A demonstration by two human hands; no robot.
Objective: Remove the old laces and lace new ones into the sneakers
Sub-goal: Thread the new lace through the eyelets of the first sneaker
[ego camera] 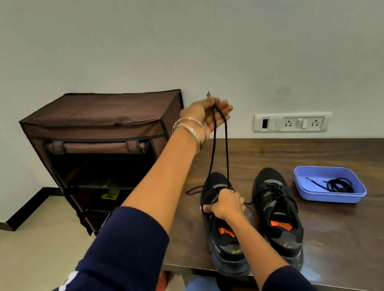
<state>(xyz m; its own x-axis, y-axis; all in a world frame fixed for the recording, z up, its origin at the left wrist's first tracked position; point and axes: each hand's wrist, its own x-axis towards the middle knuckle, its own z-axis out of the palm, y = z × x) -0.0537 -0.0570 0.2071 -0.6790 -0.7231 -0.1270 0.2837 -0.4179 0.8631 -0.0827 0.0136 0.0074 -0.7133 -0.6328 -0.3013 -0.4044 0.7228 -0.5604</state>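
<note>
Holding black lace (222, 150) up taut w/ left hand (206, 116), fingers pinching it; right hand (226, 205) gripping left sneaker (222, 226) tongue. Right sneaker (276, 210) beside; spare lace in blue tray (332, 200).

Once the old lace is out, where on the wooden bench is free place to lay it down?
The dark wooden bench is bare in front of the blue plastic tray, to the right of the right black sneaker. A bare strip also lies between the tray and the white wall socket panel. Between the two sneakers it is crowded: the right hand works there.
</note>
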